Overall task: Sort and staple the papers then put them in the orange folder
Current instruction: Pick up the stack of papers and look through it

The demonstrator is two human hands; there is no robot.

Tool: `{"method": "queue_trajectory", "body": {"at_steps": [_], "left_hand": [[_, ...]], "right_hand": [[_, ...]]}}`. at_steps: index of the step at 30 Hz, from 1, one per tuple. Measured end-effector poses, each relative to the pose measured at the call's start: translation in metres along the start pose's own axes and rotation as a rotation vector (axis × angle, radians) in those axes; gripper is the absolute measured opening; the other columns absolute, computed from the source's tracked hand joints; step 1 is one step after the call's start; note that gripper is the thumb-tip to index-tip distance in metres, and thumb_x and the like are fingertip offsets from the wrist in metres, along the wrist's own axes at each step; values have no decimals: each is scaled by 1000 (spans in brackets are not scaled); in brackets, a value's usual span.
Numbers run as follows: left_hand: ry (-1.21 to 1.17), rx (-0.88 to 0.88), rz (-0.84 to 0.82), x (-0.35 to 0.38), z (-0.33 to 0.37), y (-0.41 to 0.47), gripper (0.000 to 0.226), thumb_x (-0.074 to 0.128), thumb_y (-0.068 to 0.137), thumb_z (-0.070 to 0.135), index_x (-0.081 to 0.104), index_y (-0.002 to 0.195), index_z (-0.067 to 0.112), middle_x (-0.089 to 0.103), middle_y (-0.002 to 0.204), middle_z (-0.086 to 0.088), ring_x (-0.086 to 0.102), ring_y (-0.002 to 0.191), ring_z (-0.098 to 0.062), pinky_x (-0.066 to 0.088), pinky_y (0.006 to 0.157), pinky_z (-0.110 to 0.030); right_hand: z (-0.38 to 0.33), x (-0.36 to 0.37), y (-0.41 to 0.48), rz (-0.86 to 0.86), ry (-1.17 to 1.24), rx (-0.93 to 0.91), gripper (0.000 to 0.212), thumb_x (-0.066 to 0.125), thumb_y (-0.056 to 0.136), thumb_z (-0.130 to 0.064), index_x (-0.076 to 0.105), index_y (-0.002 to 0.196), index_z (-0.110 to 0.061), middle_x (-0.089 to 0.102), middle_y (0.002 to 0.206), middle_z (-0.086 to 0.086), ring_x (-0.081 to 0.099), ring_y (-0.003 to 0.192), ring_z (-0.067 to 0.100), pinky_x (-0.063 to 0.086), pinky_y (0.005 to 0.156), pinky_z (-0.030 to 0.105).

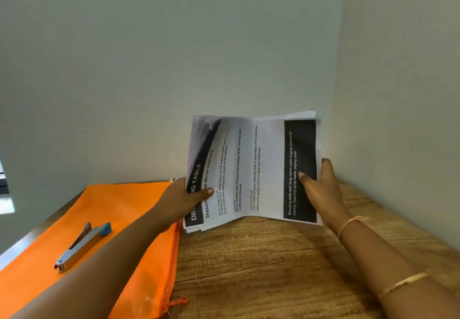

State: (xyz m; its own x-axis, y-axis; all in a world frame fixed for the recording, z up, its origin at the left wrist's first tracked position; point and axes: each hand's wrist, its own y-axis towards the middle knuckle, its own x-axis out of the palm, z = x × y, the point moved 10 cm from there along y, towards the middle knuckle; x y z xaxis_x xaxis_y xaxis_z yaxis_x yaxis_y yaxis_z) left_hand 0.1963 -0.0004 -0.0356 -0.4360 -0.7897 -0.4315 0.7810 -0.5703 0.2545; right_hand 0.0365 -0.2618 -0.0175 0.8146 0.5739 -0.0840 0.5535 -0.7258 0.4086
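Because loose sheets have to be squared before a staple can bind them cleanly, the stack of papers (251, 169) stands on its long edge over the wooden bench (261, 269), printed face toward the person and close to the corner of the wall. The left hand (184, 201) pinches the heading end with the thumb on the front. The right hand (321, 186) pinches the far end the same way, its thumb on the black band. The fingers behind the sheets are hidden. Gripping both short ends probably lets the lower edge be tapped level. Whether that edge actually touches the bench I cannot tell.

The long axis of the stack runs from left to right across the view. The top of the page points left, so the print reads from bottom to top. The sheets bow slightly at the middle.

The orange folder (124, 206) lies flat on the bench just beside the left end of the stack. The stapler (82, 244) rests on it. Both are within easy reach for the stapling and filing, neither of which looks done yet.
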Motion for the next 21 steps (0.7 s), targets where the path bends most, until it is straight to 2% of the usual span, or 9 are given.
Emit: {"method": "queue_trajectory", "body": {"at_steps": [2, 5, 8, 11, 15, 18, 19, 21], "left_hand": [[34, 4, -14, 1, 3, -1, 24, 69, 82, 28, 60, 104, 20, 71, 98, 0, 70, 86, -14, 57, 78, -31], [32, 2, -69, 8, 3, -6, 31, 74, 77, 21, 57, 104, 22, 71, 95, 4, 70, 84, -10, 55, 71, -24], [-251, -37, -121, 10, 1, -9, 42, 73, 72, 23, 57, 110, 16, 73, 95, -4, 71, 87, -18, 57, 68, -26], [-445, -60, -91, 6, -1, -10, 29, 62, 82, 12, 58, 111, 11, 73, 95, -8, 71, 87, -22, 59, 67, -29], [-441, -6, -17, -7, 4, -6, 33, 64, 81, 13, 57, 113, 10, 72, 97, -10, 71, 85, -21, 59, 66, -30], [-381, 10, -58, -7, 4, -5, 64, 85, 57, 36, 59, 110, 11, 72, 99, -11, 71, 88, -23, 59, 67, -31], [-342, -1, -92, -1, 2, -7, 69, 87, 52, 37, 59, 109, 10, 72, 99, -10, 71, 89, -23, 59, 68, -31], [-270, -1, -110, 7, 1, -9, 53, 83, 64, 27, 60, 109, 9, 73, 98, -9, 71, 88, -22, 59, 70, -31]], "right_hand": [[-9, -2, 1, -6, -46, -57, 27, 54, 95, -17, 37, 116, -18, 55, 104, 3, 58, 77, 12, 44, 56, 25], [3, -3, 2, -48, -22, 17, 29, 54, 95, -16, 37, 118, -17, 55, 105, 5, 58, 78, 13, 45, 57, 26], [15, -8, 4, -27, 1, 86, 21, 52, 95, -12, 42, 113, -15, 57, 108, 8, 58, 85, 20, 48, 65, 31], [6, -10, 5, -17, 15, 52, 16, 51, 95, -10, 43, 109, -13, 58, 104, 6, 59, 87, 22, 50, 71, 35], [-11, -11, 3, -11, 62, -32, 15, 49, 96, -9, 41, 108, -13, 54, 90, -7, 56, 79, 11, 46, 59, 26], [-2, -9, 3, -39, 87, 18, 16, 50, 96, -11, 43, 110, -13, 56, 93, -2, 56, 79, 11, 44, 58, 25], [5, -8, 4, -48, 89, 56, 18, 51, 96, -13, 43, 112, -14, 56, 97, 2, 56, 81, 13, 45, 60, 27], [14, -9, 5, -36, 92, 101, 18, 51, 96, -16, 44, 113, -14, 58, 104, 7, 58, 87, 20, 48, 69, 32]]}}
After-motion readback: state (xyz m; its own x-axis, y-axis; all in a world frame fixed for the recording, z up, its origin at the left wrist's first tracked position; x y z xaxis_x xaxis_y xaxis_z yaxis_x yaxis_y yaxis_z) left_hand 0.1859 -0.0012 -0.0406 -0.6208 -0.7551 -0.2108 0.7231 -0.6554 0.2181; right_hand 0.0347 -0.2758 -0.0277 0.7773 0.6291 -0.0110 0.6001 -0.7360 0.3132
